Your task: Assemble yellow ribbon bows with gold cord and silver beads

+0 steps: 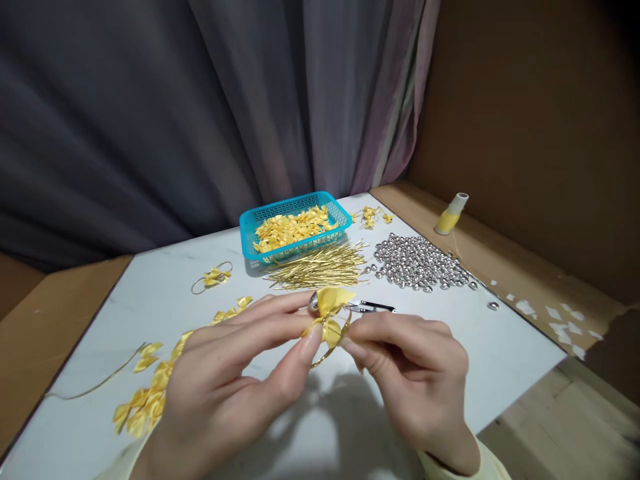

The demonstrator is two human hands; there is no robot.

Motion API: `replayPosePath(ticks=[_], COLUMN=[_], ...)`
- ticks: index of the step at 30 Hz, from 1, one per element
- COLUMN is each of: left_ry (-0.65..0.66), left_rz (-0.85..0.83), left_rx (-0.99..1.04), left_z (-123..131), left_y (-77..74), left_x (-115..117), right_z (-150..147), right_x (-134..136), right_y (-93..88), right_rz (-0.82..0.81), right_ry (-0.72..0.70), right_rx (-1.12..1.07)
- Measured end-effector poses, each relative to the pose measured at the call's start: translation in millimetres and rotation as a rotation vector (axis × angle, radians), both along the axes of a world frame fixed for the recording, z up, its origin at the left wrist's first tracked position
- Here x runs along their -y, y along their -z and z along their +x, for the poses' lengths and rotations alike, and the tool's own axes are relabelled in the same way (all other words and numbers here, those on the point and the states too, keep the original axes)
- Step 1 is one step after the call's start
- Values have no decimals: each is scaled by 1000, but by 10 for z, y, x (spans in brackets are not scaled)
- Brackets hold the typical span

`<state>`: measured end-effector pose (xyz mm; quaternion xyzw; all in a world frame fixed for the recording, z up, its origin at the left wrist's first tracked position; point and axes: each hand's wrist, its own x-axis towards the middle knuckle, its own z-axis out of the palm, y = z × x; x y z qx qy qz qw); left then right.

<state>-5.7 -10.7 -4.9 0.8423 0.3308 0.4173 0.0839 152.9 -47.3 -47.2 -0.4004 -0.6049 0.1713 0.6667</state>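
Note:
A yellow ribbon bow is pinched between the thumb and fingers of my left hand, above the front of the table. At its left side, by my left fingertips, sits a shiny silver bead. From the bow a thin gold wire tie curves round underneath and up to the right. My right hand is closed, thumb against index finger, on this gold tie. Just behind my right fingers lies a small black-and-silver tool, partly hidden.
A blue basket of yellow ribbon pieces stands at the back. Before it lie gold wire ties, with silver beads to their right. A thread spool stands far right. Yellow bows lie left; a finished-looking looped bow lies behind them.

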Motion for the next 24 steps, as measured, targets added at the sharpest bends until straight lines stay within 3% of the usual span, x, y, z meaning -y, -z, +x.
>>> replayPosePath(ticks=[8, 16, 19, 24], left_ry=[8, 35, 102, 258], left_rz=[17, -8, -108, -422], left_rx=[-51, -78, -83, -148], left_z=[-17, -58, -45, -82], left_y=[4, -37, -71, -117], left_x=[-25, -78, -110, -109], right_z=[4, 104, 146, 190], right_x=[-5, 11, 16, 30], right_y=[41, 82, 120, 101], right_rz=[9, -3, -15, 10], right_ry=[7, -131, -144, -84], right_rx=[11, -45, -130, -164])
